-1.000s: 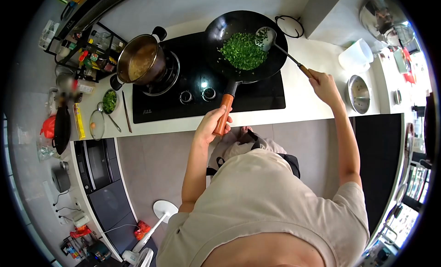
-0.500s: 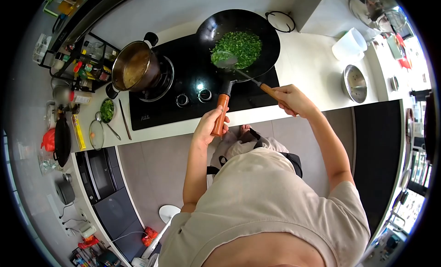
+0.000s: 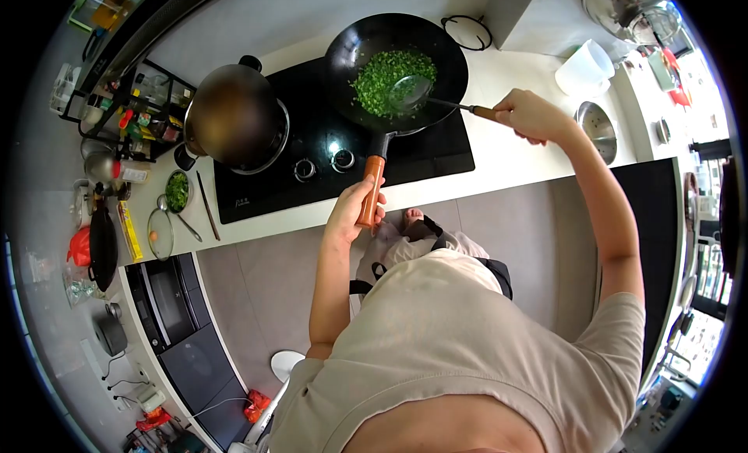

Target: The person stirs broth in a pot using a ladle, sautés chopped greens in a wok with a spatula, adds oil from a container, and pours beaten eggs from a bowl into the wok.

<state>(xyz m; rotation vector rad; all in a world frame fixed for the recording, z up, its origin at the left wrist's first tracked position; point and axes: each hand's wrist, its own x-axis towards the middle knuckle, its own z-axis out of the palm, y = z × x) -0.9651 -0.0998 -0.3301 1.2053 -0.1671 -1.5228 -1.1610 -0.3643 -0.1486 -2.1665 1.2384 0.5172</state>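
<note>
A black wok [image 3: 446,71] sits over the right side of the stove, with finely chopped greens [image 3: 383,77] heaped in it. My left hand [image 3: 354,207] is wrapped round the wok's reddish-brown wooden handle [image 3: 374,176]. My right hand [image 3: 533,116], closed and raised to the right of the wok, grips the wooden end of a ladle [image 3: 487,112]. The ladle's metal bowl rests at the right part of the greens; whether it presses on the wok's bottom I cannot tell.
On the left burner stands a two-handled pot [image 3: 234,114], its inside blurred. A small bowl of greens [image 3: 178,190], a glass lid [image 3: 160,235] and a chopstick-like stick [image 3: 208,206] lie left of the black stove [image 3: 312,196]. A steel bowl [image 3: 598,133] and white container [image 3: 584,68] stand at right.
My right hand has moved up and to the right, swinging the ladle's bowl rightward across the greens. The left hand keeps its hold on the wok handle. The view has shifted slightly.
</note>
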